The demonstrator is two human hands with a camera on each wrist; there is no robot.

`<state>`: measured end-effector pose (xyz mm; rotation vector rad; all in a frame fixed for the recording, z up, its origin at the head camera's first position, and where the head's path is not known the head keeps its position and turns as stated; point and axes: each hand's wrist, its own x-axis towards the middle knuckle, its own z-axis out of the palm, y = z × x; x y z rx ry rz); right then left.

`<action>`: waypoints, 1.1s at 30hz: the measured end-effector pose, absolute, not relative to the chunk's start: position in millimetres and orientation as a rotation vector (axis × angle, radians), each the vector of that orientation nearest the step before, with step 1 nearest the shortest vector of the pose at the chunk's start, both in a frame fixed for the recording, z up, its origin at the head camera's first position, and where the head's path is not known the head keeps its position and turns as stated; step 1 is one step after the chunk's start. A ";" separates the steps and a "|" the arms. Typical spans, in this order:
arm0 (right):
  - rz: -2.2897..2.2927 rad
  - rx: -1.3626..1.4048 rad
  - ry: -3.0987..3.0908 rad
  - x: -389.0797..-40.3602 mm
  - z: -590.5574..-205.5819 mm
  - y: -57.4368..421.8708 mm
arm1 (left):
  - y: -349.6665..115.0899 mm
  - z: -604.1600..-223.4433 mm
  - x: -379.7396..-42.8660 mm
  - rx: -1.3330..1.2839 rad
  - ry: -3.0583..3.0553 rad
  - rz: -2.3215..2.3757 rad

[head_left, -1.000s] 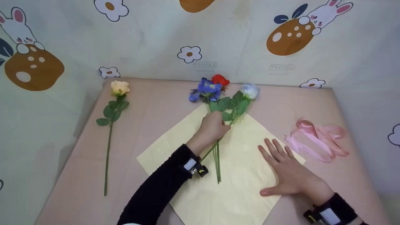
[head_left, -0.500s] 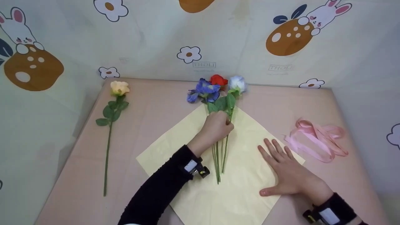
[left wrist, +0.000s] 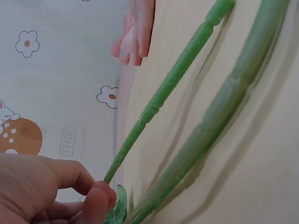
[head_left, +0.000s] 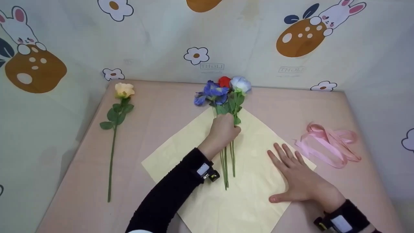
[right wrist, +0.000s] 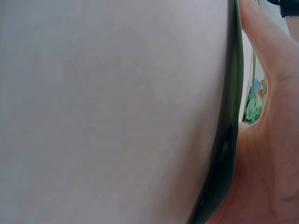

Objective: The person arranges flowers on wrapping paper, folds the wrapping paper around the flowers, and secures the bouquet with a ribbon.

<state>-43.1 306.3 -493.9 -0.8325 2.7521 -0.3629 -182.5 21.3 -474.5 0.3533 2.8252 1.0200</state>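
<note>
My left hand (head_left: 223,132) pinches the green stem (left wrist: 159,100) of a pale blue artificial flower (head_left: 240,84) between thumb and fingers. Beside its bloom lie a blue-violet iris (head_left: 213,91) and a red flower (head_left: 223,81), their stems (head_left: 224,171) running down the cream wrapping paper (head_left: 252,194). In the left wrist view, thicker stems (left wrist: 219,112) lie close beside the pinched one. My right hand (head_left: 299,179) rests with spread fingers on the paper's right corner; the right wrist view shows part of that hand (right wrist: 280,93) up close.
A peach rose (head_left: 124,90) with a long leafy stem lies at the left of the pink table (head_left: 81,181). A loose pink ribbon (head_left: 330,144) lies right of the paper. Behind the table hangs a patterned backdrop (head_left: 161,42).
The pale blue flower has swung left and up beside the red one, its stem turning from slanted to nearly upright along the others. My right hand has stayed on the paper.
</note>
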 end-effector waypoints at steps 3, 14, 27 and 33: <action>-0.368 -0.837 2.749 -43.7 -494.4 306.1 | 23.3 -475.5 -182.2 0.342 2.868 0.930; -0.359 -0.831 2.746 -46.1 -494.4 305.3 | 23.9 -464.5 -173.7 0.338 2.905 0.762; -0.390 -0.850 2.755 -43.3 -495.7 305.4 | 2.7 -441.5 -164.9 0.371 2.841 0.888; -0.426 -0.830 2.747 -42.6 -496.0 309.8 | -46.1 -417.8 -157.6 0.327 2.935 0.834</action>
